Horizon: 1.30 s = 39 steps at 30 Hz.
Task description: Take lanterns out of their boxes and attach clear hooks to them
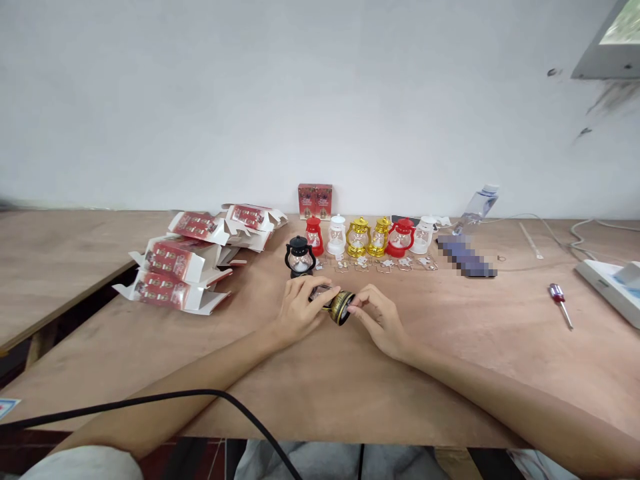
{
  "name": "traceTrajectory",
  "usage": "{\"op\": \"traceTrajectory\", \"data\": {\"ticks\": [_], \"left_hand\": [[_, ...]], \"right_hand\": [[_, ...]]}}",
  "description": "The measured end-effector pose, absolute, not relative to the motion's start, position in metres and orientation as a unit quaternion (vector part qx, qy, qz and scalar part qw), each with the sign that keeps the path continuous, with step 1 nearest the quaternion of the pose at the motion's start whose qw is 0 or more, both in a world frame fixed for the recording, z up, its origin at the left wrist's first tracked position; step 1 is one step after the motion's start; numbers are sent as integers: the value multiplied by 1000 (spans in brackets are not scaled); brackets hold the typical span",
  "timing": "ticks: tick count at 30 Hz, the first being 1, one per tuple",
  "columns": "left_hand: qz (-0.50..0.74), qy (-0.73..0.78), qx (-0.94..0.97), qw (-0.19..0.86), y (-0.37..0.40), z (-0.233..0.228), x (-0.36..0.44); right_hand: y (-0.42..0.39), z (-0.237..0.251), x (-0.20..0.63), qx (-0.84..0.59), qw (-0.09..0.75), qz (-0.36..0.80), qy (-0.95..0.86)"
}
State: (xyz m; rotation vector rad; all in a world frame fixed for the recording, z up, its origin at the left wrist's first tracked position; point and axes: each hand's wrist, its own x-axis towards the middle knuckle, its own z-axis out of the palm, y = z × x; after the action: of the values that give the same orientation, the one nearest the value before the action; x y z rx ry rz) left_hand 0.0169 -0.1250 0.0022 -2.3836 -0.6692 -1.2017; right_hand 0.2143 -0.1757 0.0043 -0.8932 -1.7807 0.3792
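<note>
— What does the person at the workbench wear?
— Both forearms are bare to the edge of the view; the left hand [300, 310] and right hand [381, 321] carry no gloves, rings or watch that can be made out.
— Anything else?
— Pale grey cloth shows at the lower left, and grey fabric across the lap.

A plywood table [310, 393] is carrying a row of toy lanterns [370, 237], a black lantern [299, 256], flattened red cartons [185, 263], two standing red boxes [315, 201], a screwdriver [561, 303], a plastic bottle [477, 207] and a black cable [150, 401].
</note>
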Motion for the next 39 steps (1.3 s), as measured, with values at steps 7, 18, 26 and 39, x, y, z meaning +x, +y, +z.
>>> {"op": "traceTrajectory", "data": {"ticks": [7, 18, 26, 39], "left_hand": [[-411, -295, -855, 115, -124, 5, 21], [-493, -319, -808, 48, -112, 10, 17], [-481, -302, -820, 67, -114, 10, 19], [-400, -310, -848, 155, -119, 7, 22]], "right_hand": [[-174, 5, 210, -422, 530, 158, -718], [-138, -12, 229, -446, 426, -66, -784], [-140, -15, 226, -414, 391, -125, -813], [-169, 2, 208, -339, 500, -102, -790]]}}
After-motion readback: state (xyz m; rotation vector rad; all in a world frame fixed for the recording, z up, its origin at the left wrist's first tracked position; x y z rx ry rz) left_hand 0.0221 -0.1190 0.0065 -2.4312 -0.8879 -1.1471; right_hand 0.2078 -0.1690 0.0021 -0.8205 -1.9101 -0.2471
